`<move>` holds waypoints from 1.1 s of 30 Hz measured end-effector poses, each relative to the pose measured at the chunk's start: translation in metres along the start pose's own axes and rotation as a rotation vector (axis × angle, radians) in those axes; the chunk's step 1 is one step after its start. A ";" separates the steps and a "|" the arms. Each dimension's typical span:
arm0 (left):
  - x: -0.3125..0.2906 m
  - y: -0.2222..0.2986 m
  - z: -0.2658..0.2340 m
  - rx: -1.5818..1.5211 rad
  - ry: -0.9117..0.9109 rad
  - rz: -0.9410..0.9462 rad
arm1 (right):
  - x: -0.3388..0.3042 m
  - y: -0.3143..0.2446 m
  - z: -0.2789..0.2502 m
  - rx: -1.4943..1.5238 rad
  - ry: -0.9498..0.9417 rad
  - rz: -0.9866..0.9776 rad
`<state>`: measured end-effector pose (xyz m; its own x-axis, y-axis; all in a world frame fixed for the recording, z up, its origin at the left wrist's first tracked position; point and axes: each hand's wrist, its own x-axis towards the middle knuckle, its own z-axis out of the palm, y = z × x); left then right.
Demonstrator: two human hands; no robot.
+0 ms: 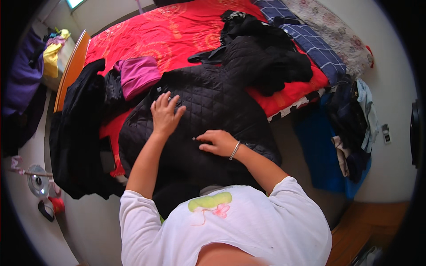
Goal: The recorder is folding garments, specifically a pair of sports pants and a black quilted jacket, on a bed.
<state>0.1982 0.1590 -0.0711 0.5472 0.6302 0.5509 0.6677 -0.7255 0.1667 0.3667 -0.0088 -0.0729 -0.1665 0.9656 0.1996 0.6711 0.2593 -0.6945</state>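
- White shirt (pixel 235 221) of the person: nearest to me, well short of the red-covered bed (pixel 186 37).
- Black quilted jacket (pixel 217 104): draped across the bed's near edge, lower part coming off it toward the shirt.
- Right hand (pixel 218 142): on the jacket, short of the bed's middle, fingers bent beside a small pale fastener (pixel 194 139). Whether it pinches cloth I cannot tell; dark fabric hides the contact.
- Left hand (pixel 164 116): deeper in over the bed, released, fingers fanned on the quilting, gripping nothing visible.
- Handling, my judgement: use the left palm as a light anchor, keep the fastener edge straight, smooth creases outward with the right. Press gently; padding springs back. Keep most weight bed-side, since slick cloth could slide off.
- Blue tub (pixel 313 150): right of the bed, garments over its rim.
- Black garment (pixel 77 128): over the bed's left near corner.
- Magenta cloth (pixel 140 76): on the bed's left part, beside the jacket.
- Black clothes (pixel 270 48): farthest, heaped on the bed's right part.
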 end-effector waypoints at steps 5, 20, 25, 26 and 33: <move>-0.032 0.003 0.049 0.012 -0.171 -0.215 | 0.016 0.068 -0.094 0.276 0.818 0.275; -0.036 0.006 0.055 0.016 -0.182 -0.187 | 0.047 0.258 -0.248 -0.558 0.847 0.642; -0.033 0.009 0.059 0.013 -0.199 -0.183 | 0.030 0.262 -0.281 -0.428 0.961 0.845; -0.037 0.003 0.056 0.031 -0.194 -0.204 | 0.040 0.242 -0.264 -0.090 1.056 0.881; -0.036 0.003 0.060 -0.003 -0.178 -0.195 | 0.041 0.202 -0.196 0.790 0.828 0.879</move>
<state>0.2109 0.1505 -0.1391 0.4883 0.7970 0.3554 0.7681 -0.5858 0.2584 0.6371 0.0791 -0.0694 0.7259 0.5980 -0.3399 -0.2790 -0.1956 -0.9402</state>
